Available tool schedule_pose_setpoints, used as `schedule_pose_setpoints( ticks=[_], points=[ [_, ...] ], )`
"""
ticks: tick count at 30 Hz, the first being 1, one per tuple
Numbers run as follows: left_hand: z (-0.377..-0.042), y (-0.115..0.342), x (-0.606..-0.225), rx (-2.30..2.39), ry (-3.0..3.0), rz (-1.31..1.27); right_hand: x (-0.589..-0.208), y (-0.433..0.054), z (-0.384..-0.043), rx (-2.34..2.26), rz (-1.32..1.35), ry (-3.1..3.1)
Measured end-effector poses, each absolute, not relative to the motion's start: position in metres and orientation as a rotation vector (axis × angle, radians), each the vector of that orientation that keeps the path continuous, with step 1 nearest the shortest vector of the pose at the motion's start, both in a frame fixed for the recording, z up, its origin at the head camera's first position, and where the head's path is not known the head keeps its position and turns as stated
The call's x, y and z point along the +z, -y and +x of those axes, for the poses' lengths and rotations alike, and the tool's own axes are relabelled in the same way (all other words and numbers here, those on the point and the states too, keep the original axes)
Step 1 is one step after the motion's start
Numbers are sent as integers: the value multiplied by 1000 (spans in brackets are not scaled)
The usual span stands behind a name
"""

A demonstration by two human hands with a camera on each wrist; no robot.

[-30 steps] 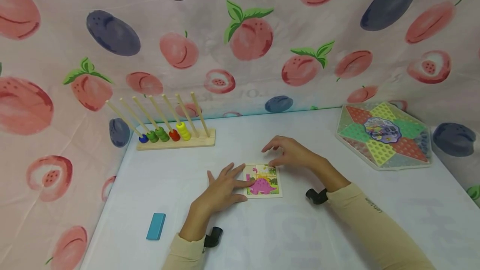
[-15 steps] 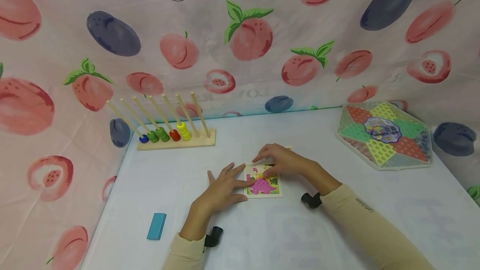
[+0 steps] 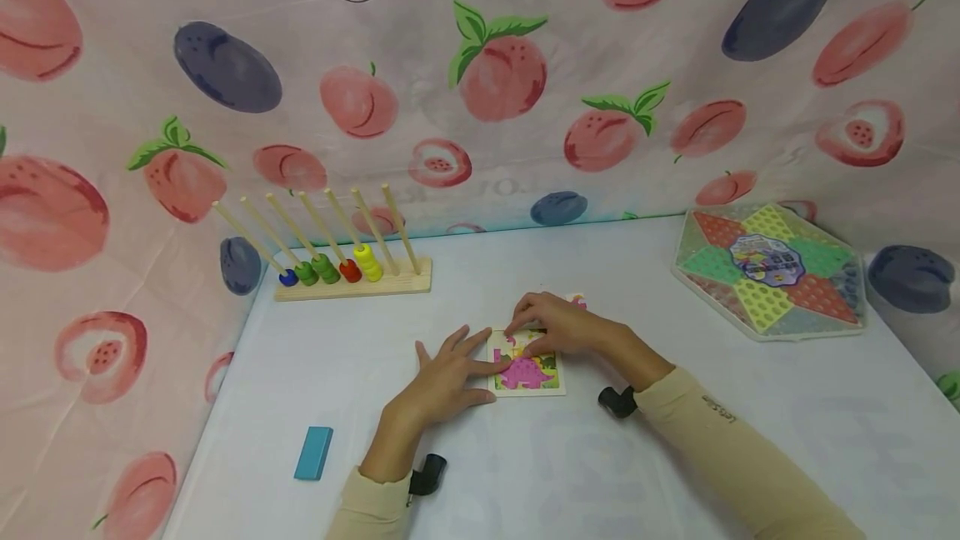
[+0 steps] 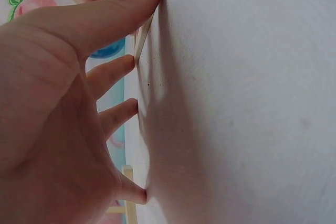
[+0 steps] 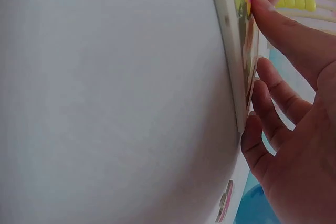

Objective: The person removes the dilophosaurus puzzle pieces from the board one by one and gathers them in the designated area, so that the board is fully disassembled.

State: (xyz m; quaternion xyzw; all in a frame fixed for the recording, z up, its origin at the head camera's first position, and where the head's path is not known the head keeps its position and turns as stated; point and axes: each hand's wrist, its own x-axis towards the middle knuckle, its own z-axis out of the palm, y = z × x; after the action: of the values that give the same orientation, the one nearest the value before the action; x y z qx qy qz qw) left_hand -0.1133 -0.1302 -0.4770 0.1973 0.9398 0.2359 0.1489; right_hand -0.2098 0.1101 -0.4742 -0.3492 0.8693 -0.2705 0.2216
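The right hand (image 3: 561,325) has moved in, fingers bent round the puzzle (image 3: 527,377), presumably seating pieces, beside the straight, spread fingers of the left hand (image 3: 438,382).

Left grip (image 3: 441,386) splayed wide; right grip (image 3: 558,325) arched

Near tabletop (image 3: 540,473) free, hands (image 3: 441,383) flanking puzzle (image 3: 527,378)

Tabletop play corner; home or studio, could not tell. Fruit-printed cloth (image 3: 420,48) filled the top of the frame and ran down both sides. White table (image 3: 675,473) spread across the lower half. Toys marked the place: peg counting rack (image 3: 352,293) with coloured beads (image 3: 367,262) left of centre, dinosaur puzzle (image 3: 528,377) mid-frame, star-patterned game board (image 3: 768,269) toward the right edge, blue block (image 3: 313,453) lower left.
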Motion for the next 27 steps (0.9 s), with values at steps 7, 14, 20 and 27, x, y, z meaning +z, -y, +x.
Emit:
schedule_pose_setpoints(
  ticks=[7,14,20,27],
  points=[
    [-113,130,-478,677,-2699,564,-474,-109,-209,-739,-969,-2405],
    [-113,130,-479,692,-2706,572,-474,-107,-209,-730,-951,-2413],
    [-113,129,-478,678,-2714,581,-472,-105,-208,-732,-930,-2415],
    [-114,129,-476,672,-2708,575,-470,-103,-208,-739,-930,-2414]
  ],
)
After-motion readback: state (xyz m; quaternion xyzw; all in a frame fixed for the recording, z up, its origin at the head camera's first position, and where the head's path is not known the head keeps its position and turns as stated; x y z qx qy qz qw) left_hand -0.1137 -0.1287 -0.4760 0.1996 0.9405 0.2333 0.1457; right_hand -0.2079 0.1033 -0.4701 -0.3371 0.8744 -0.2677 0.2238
